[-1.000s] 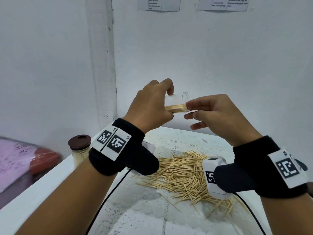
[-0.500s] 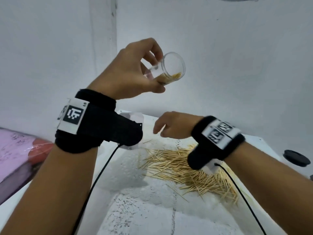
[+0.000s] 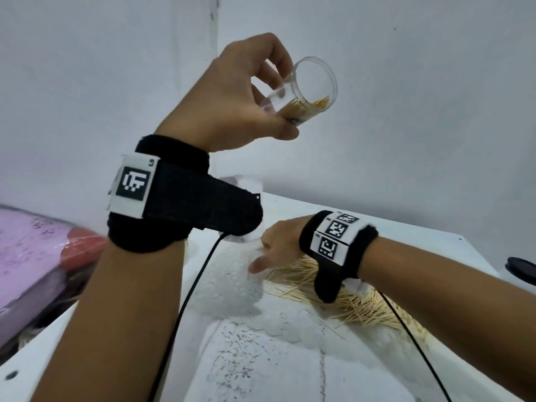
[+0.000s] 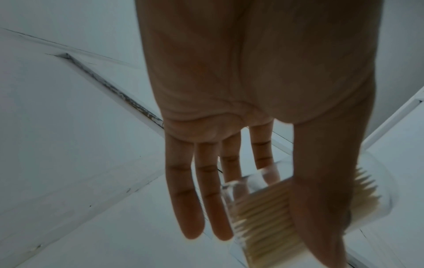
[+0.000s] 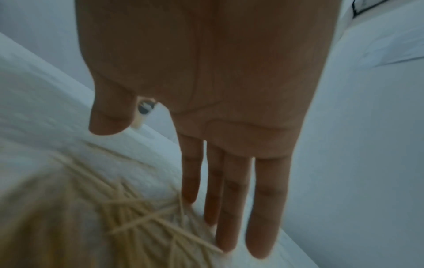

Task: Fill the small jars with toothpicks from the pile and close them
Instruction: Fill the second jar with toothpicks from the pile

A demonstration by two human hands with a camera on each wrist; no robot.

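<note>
My left hand [image 3: 246, 100] is raised in front of the wall and pinches a small clear jar [image 3: 310, 91] between thumb and fingers. The jar is tilted, its open mouth towards me, with a layer of toothpicks lying along its lower side. In the left wrist view the thumb crosses the jar [image 4: 263, 208] and the outer fingers hang straight. My right hand [image 3: 275, 245] is low over the left end of the toothpick pile [image 3: 356, 303], empty, its fingers straight. In the right wrist view its fingertips [image 5: 190, 195] reach down beside the pile [image 5: 91, 217].
The pile lies on a white, rough-topped table [image 3: 261, 358] set against a white wall. A black lid [image 3: 522, 269] sits at the table's right edge. A pink and red bundle [image 3: 34, 256] lies off the table to the left. Black cables trail from both wrist bands.
My left hand has lifted the jar higher and turned its mouth towards me. My right hand has left the jar's mouth and dropped to the toothpick pile.
</note>
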